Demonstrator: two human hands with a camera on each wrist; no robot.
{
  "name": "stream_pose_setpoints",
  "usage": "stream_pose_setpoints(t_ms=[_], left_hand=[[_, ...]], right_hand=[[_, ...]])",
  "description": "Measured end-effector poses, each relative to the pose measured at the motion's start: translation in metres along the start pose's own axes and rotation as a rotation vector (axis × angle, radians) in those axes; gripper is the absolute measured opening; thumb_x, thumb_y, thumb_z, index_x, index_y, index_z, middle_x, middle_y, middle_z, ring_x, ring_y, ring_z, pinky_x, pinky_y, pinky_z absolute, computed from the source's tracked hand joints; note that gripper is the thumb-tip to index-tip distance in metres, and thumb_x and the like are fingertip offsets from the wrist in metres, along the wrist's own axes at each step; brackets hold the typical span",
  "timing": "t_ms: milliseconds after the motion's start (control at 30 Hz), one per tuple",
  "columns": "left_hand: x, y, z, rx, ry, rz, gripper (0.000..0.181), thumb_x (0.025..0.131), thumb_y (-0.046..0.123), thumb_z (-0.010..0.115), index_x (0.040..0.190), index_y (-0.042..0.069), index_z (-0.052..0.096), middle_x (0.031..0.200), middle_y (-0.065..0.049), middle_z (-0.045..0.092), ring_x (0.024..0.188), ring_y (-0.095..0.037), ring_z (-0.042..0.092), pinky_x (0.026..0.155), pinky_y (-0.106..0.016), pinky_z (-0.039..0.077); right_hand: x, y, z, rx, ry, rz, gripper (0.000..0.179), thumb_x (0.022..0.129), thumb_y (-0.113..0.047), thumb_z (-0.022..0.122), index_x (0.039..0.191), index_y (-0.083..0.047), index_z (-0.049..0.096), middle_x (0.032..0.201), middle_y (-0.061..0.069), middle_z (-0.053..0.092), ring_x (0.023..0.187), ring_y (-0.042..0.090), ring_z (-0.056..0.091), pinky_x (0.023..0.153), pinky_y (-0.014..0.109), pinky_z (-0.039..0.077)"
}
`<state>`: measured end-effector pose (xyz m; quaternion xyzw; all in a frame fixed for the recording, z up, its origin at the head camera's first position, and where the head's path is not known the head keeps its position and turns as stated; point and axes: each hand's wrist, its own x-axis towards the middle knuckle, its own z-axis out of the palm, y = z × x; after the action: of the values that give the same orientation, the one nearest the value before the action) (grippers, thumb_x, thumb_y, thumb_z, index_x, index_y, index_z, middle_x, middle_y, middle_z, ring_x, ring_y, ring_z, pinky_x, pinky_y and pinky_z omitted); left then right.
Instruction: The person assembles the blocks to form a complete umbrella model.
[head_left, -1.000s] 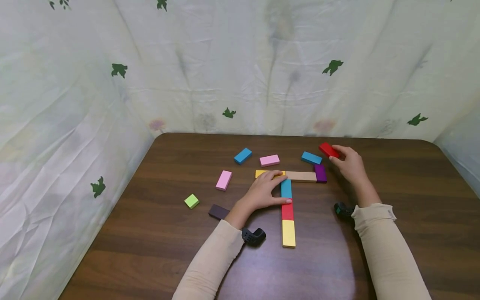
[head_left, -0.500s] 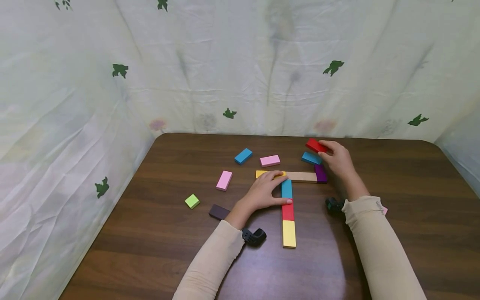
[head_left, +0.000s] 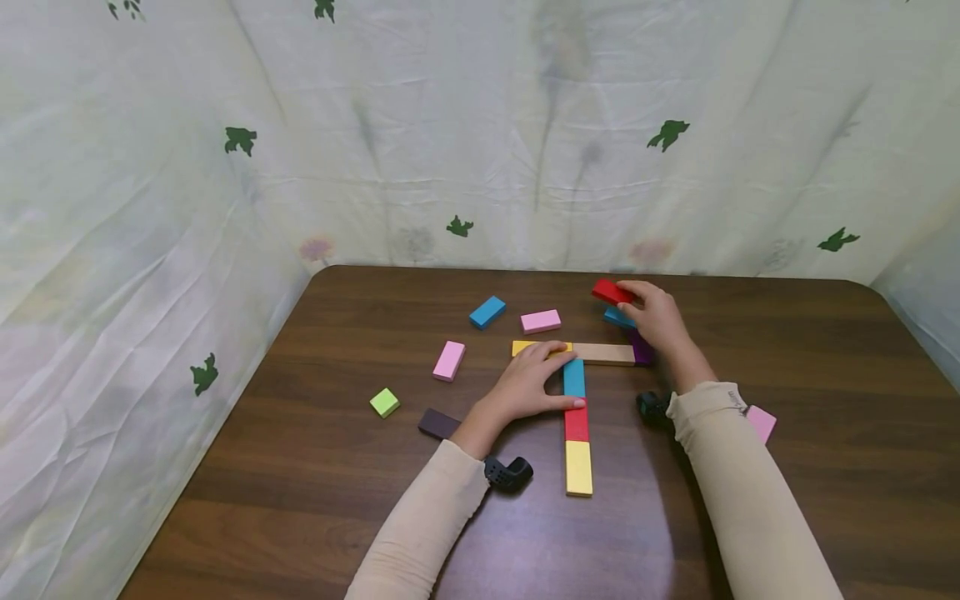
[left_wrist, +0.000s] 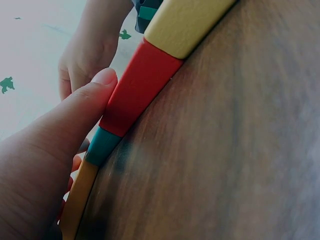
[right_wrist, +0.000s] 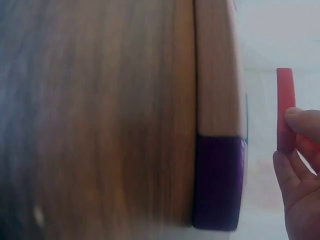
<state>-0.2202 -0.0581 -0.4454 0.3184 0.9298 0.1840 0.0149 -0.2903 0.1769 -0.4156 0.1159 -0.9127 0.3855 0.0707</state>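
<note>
My right hand (head_left: 658,321) pinches a red block (head_left: 609,292) above a blue block (head_left: 618,317) near the table's far side. In the right wrist view, thumb and fingers hold that red block (right_wrist: 286,100) by its lower part. My left hand (head_left: 525,387) rests on a T-shaped row of flat blocks, its thumb touching a second red block (head_left: 576,425). An orange-yellow block (head_left: 522,347), a tan block (head_left: 603,354) and a purple block (head_left: 641,346) form the crossbar. Below it run a teal-blue block (head_left: 573,379), that red block and a pale yellow block (head_left: 578,468).
Loose on the brown table (head_left: 300,500) lie a blue block (head_left: 487,312), a pink block (head_left: 541,322), another pink block (head_left: 448,361), a green block (head_left: 385,402) and a dark block (head_left: 437,423). A third pink block (head_left: 761,423) lies beside my right sleeve.
My right hand has moved left with the red block, from beyond the purple block to above the blue one. A pink block has come into view by the right sleeve. My left hand stays put.
</note>
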Motion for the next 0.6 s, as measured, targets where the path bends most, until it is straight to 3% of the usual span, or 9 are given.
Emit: stream_pose_setpoints(t_ms=[600], left_hand=[[-0.001,0.000,0.000,-0.002,0.007,0.009,0.075,0.074,0.064,0.056,0.134,0.022,0.043,0.135,0.001,0.036,0.123,-0.017,0.029,0.102,-0.037,0.023]], right_hand=[[0.011,-0.002,0.018,-0.022,-0.039,0.012,0.038,0.087,-0.005,0.058,0.124,-0.001,0.052,0.124,0.020,0.049,0.110,0.035,0.046,0.090,0.048,0.037]])
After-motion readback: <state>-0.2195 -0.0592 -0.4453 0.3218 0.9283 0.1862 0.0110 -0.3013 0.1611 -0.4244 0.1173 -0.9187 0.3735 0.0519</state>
